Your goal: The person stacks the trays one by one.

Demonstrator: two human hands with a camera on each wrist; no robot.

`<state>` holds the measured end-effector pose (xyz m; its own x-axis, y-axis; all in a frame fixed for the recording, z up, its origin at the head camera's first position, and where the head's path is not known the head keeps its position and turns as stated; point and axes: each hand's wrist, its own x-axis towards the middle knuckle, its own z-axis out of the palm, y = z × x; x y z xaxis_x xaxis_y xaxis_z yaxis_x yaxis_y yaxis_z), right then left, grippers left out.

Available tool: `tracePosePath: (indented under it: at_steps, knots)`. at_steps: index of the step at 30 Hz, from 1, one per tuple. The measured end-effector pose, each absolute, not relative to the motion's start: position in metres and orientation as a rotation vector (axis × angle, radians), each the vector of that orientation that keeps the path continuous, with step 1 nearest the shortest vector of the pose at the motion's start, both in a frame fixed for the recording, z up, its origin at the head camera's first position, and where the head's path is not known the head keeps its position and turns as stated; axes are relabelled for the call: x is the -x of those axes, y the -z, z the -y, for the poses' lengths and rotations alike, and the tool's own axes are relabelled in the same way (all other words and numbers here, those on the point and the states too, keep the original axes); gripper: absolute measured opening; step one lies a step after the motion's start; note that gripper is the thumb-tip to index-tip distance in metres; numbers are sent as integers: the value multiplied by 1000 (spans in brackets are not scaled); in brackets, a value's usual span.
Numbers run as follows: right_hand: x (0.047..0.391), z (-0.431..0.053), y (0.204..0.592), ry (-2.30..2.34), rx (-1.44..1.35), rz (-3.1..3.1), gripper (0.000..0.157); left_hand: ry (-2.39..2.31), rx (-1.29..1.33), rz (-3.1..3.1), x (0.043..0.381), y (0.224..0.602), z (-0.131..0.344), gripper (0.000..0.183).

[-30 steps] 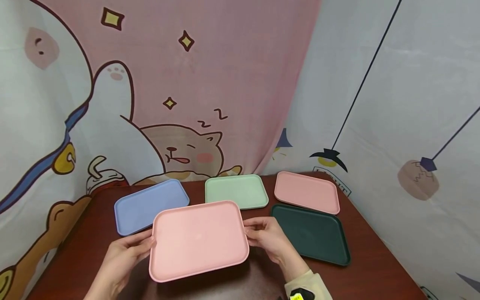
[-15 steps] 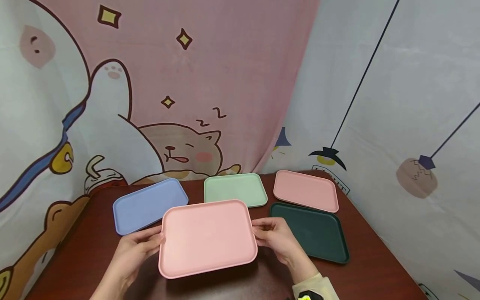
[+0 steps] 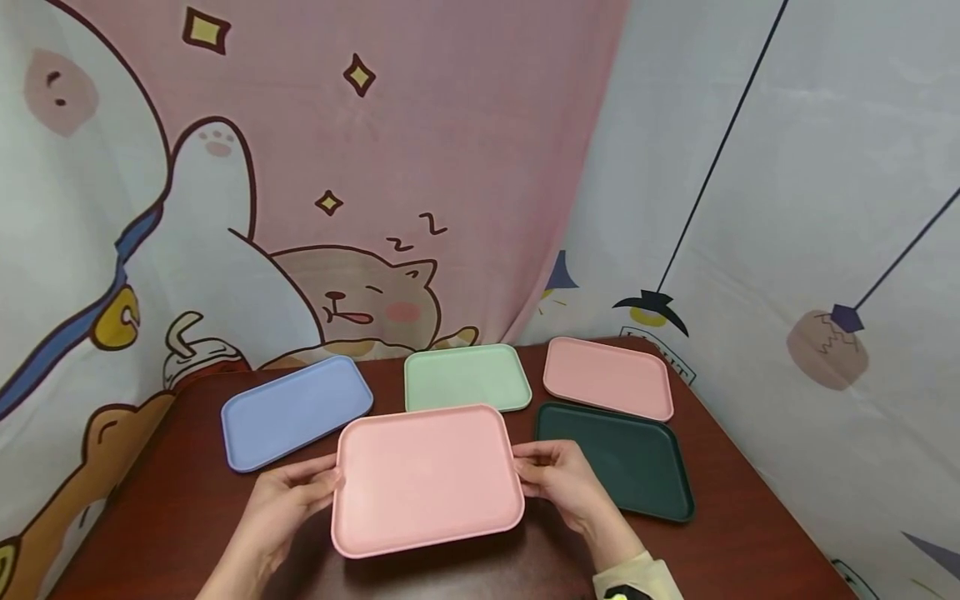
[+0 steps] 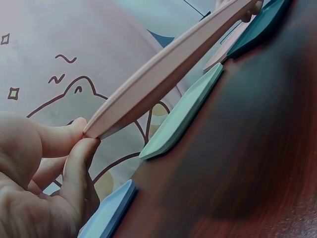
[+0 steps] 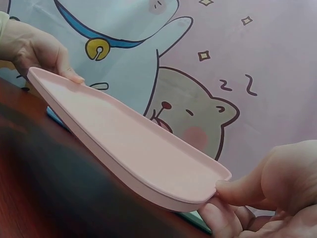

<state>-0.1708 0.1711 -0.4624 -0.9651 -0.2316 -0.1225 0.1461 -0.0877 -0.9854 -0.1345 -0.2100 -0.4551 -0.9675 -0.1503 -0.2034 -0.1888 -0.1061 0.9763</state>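
A pink tray (image 3: 427, 479) with a low rim is held up above the table, its inner face turned toward the head camera. My left hand (image 3: 288, 508) pinches its left short edge between thumb and fingers; the left wrist view shows the thumb and fingertip meeting at the rim of the tray (image 4: 148, 79). On the opposite short edge, my right hand (image 3: 566, 487) pinches the rim in the same manner. The right wrist view shows the tray (image 5: 129, 139) from its side, with the right thumb on top and fingers below. The wood beneath lies in shadow.
On the dark wooden table (image 3: 157, 500) lie a blue tray (image 3: 296, 412) at left, a light green tray (image 3: 468, 379) at the back middle, a second pink tray (image 3: 607, 379) at back right and a dark green tray (image 3: 615, 458) before it. A printed cloth (image 3: 450, 125) hangs behind.
Both hands have carried the held pink tray to the right, most of it in the first half second. The trays on the table stay put while the head view shifts slightly.
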Motion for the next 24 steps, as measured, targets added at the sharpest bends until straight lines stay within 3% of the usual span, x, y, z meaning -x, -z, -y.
tracePosePath:
  at_steps: [24]
  knots:
    - [164, -186, 475, 1998, 82, -2204, 24, -2266, 399, -2104, 142, 483, 187, 33]
